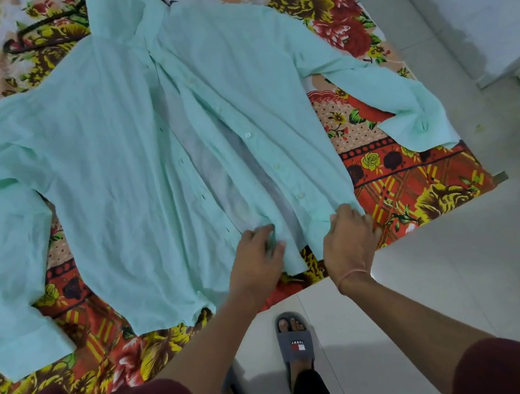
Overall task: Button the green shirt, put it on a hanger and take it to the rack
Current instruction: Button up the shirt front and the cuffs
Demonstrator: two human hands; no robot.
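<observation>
Green shirt [105, 168] is laid flat, front up, on a floral bedspread [411, 181], collar away from the person, hem at the near edge, both sleeves spread out to the sides. Placket is fully open: a row of buttons [248, 135] is seen down the right-hand front panel, buttonholes as dark slits down the other panel, paler inside of the back showing in the gap between them. Both hands are placed at the hem, so buttoning is judged to be starting from the bottom. Left hand [256, 261] is closed on the hem corner of the buttonhole panel, fabric pinched and bunched between thumb and fingers. Right hand [348, 242] is curled knuckles-up over the hem of the button panel; cloth appears gripped underneath, but the fingertips are hidden, so the exact pinch cannot be told. The two edges are held apart, not yet overlapped; no button is seen fastened. Flat layout is presumably kept so the panels can be lined up and tensioned against the bed without the shirt twisting. A dark curved shape [42, 30] lies at the far left by the collar, partly under the shirt; possibly the hanger, not confirmable. Rack is not in view. A foot in a grey slide [294, 340] is seen on the tiled floor [452, 272] below the bed edge.
</observation>
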